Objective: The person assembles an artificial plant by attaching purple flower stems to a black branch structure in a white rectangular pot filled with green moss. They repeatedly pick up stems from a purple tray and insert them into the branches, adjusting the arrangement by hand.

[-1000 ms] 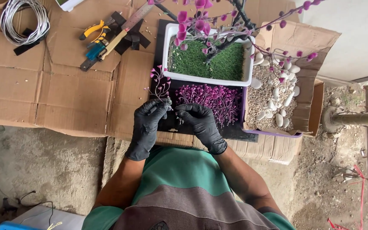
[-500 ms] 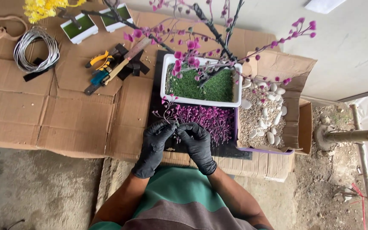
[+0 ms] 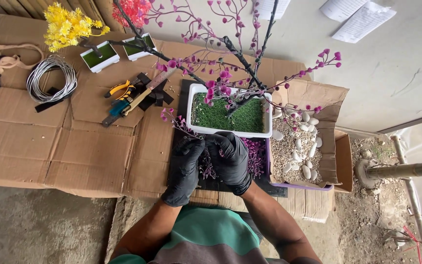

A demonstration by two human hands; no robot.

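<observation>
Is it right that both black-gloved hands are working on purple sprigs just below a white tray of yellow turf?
Not quite: the white tray holds green turf, not yellow, as the head view shows. Both gloved hands, left and right, do work on the purple sprigs just below it.

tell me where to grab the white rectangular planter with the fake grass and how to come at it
Probably best to take the white rectangular planter with green artificial grass by its two short end walls, coming in low from the left and right sides. The dark tree trunk with pink bead blossoms rises from the grass and spreads overhead, blocking a top approach, and the black-gloved hands crowd the near long rim.
</observation>
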